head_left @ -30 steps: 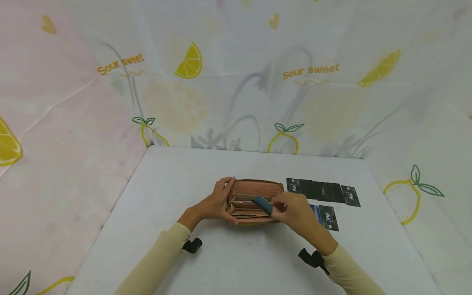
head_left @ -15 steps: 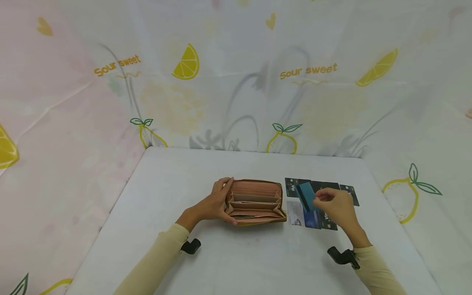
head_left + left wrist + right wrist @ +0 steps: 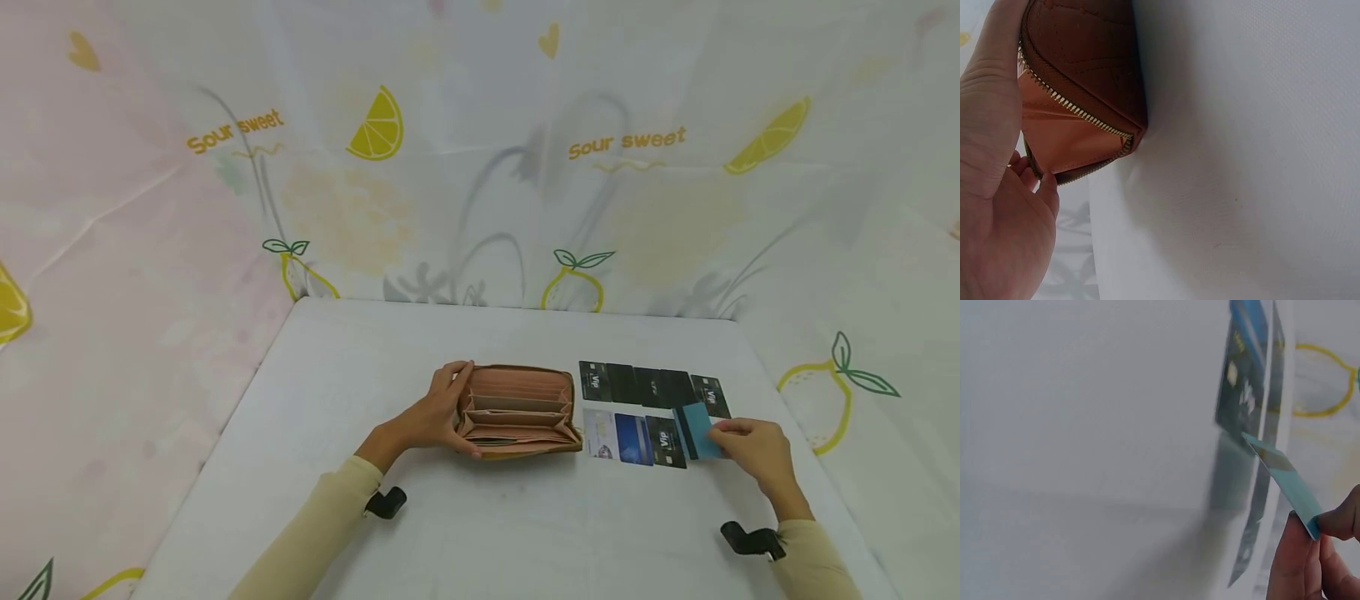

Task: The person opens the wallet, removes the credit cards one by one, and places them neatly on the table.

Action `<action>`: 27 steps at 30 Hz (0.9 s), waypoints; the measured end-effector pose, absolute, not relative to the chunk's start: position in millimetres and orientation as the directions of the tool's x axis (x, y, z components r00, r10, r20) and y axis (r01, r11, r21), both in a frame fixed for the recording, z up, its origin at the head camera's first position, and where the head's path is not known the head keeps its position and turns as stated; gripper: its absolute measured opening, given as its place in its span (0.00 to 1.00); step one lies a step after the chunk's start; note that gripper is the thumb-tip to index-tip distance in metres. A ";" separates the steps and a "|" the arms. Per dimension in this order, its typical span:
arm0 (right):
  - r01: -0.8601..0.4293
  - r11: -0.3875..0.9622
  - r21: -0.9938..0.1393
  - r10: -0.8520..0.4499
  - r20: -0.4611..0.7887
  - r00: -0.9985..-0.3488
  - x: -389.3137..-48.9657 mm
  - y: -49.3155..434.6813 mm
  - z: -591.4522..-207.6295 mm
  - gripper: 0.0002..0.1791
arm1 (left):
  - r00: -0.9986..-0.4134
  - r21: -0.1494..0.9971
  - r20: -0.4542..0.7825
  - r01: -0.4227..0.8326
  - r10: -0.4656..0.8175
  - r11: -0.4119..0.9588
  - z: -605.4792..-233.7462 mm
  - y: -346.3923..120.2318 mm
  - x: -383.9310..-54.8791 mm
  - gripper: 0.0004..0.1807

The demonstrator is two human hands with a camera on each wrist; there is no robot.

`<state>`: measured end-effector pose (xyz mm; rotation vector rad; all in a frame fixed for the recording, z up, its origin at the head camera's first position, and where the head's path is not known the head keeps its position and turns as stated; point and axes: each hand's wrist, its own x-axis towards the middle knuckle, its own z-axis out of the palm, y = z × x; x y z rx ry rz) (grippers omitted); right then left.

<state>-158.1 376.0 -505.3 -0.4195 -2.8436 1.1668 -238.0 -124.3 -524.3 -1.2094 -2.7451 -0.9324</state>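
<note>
A brown zip-around wallet (image 3: 517,410) lies spread on the table, its pleated compartments facing up. My left hand (image 3: 429,417) holds it by the left end, thumb on the near edge and fingers at the far edge. The left wrist view shows its gold zipper (image 3: 1079,111) and side gusset close to the fingers. Off to the right, my right hand (image 3: 759,457) pinches a teal card (image 3: 698,432) with a dark stripe by its right edge. In the right wrist view this card (image 3: 1291,487) is tilted, its far edge close to the black Vip card (image 3: 1241,394).
Right of the wallet, several black cards (image 3: 649,386) form a back row on the white table (image 3: 480,525). In front of them lie a white card (image 3: 601,434), a blue card (image 3: 634,439) and another black Vip card. A lemon-print cloth (image 3: 480,167) stands behind.
My right hand has carried the teal card from over the wallet, across the cards, to the right end of the front row. The left hand keeps holding the wallet in place.
</note>
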 end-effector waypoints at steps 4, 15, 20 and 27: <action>0.342 0.614 -0.712 0.304 -0.188 -0.934 -154.2 396.5 -517.1 0.25 | -0.705 0.516 0.221 0.671 0.674 0.533 -524.8 -123.9 -238.3 0.79; 0.393 0.528 -0.753 0.285 -0.279 -0.917 -159.3 395.9 -527.5 0.27 | -0.711 0.528 0.202 0.658 0.673 0.537 -525.6 -123.4 -239.6 0.80; 0.420 0.536 -0.733 0.315 -0.288 -0.904 -160.7 393.3 -529.8 0.26 | -0.721 0.543 0.183 0.641 0.668 0.543 -525.5 -123.5 -239.4 0.80; 0.415 0.691 -0.592 0.322 -0.262 -0.910 -166.1 389.7 -524.9 0.27 | -0.724 0.542 0.185 0.639 0.664 0.546 -524.1 -123.1 -238.3 0.80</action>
